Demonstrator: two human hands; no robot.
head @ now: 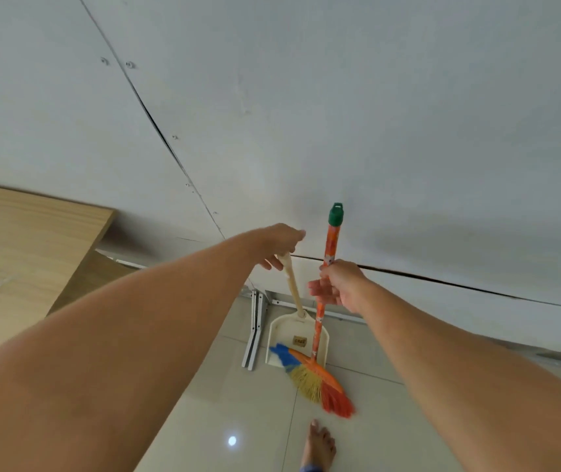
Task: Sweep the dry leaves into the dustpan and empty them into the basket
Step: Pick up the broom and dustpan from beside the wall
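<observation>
Two hands: both raised in front of the white wall [374, 114], each wrapped round a handle.
Left hand [280, 245]: fingers [272, 264] curled shut around the top end of the cream dustpan handle [292, 284], forearm stretched in from the lower left.
Right hand [335, 282]: fingers closed around the orange broom handle [326, 267] about midway up, green cap [335, 213] well above the grip.
Dustpan [282, 335]: cream, standing on the floor tiles [265, 420] close to the foot of the wall, mouth turned toward the wearer, small label on its inner face, handle leaning up and to the left.
Broom head [316, 379]: bristles in blue, yellow and orange bands, blue end lying over the mouth of the dustpan, orange end out on the tiles to the right; slightly blurred.
Dry leaves: none to be made out in or near the pan.
Basket: out of view.
Metal bracket [253, 330]: pale strips lying on the tiles just left of the dustpan.
Wooden board [17, 250]: light-coloured panel at the left edge, leaning near the wall.
Bare foot [319, 446]: on the tiles at the bottom edge, below the broom head.
Floor: glossy pale tiles with one bright light reflection left of the foot.
</observation>
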